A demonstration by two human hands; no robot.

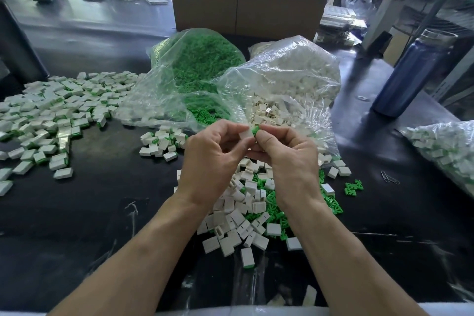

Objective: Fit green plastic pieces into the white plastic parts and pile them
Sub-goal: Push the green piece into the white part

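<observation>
My left hand [213, 159] pinches a small white plastic part [245, 134] between thumb and fingers. My right hand [287, 154] pinches a green plastic piece [255, 130] right against that part's end. Both hands hover above a loose heap of white parts [241, 215] mixed with green pieces [275, 209] on the black table. A wide pile of fitted white-and-green parts [51, 115] lies at the left, and a smaller cluster of fitted parts [163, 142] sits just left of my hands.
Behind the hands lie a clear bag of green pieces [197, 64] and a clear bag of white parts [289, 72]. A cardboard box [246, 5] stands behind them. A blue bottle [410, 72] stands at the right, another bag of fitted parts [446, 149] at the right edge, paper clips [388, 177] nearby.
</observation>
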